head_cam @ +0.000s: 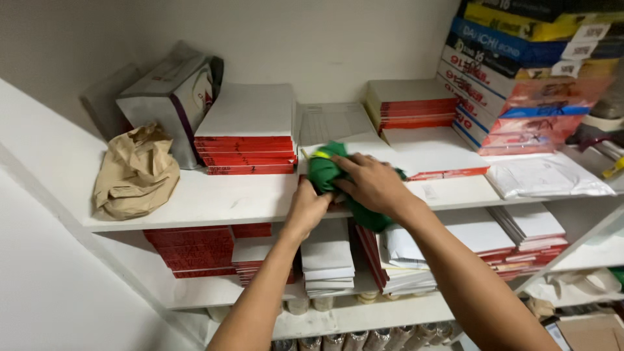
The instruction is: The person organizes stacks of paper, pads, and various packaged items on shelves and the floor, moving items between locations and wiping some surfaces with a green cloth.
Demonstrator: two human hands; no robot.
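Both hands (pixel 354 192) bunch green cloth (pixel 325 170) on shelf (pixel 214 201).

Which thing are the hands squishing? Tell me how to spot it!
Find the upper white shelf, between the red-edged pad stack and the flat white pads. There the left hand and right hand grip a crumpled cloth. It is the only green, soft thing there.

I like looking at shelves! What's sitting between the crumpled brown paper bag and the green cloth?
In the head view, a stack of red-edged pads lies between the brown paper bag and the green cloth.
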